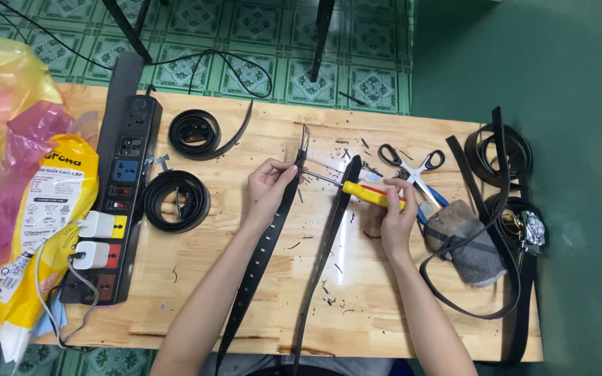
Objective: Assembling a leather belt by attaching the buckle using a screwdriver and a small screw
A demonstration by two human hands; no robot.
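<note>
Left hand [267,186] is pinching the black belt [266,244] near its buckle end, thumb and fingers pressed together on the strap just below the metal clasp [304,139], while the right hand [396,212] is wrapped around a screwdriver [357,192] with a yellow and red handle, its thin shaft pointing left at the spot where the left fingers grip. Looks like the step in hand is working the tip into the strap right by the buckle, either a tiny screw or a hole there, too small to tell which. Next move probably calls for keeping the strap pinned flat and steady so the tip doesn't skid off the smooth leather, with gentle pressure rather than a shove. The belt itself is long, narrow and glossy black, running from the middle of the wooden table [196,278] down toward the near edge, with a row of punched holes showing on the left run; a second stretch lies beside it to the right. Little dark shavings are scattered all over the wood around it. Scissors [412,167] with black handles lie just far-right of the right hand, a grey cloth [472,247] to the right, coiled belts [175,200] to the left beside a black power strip [123,188].
</note>
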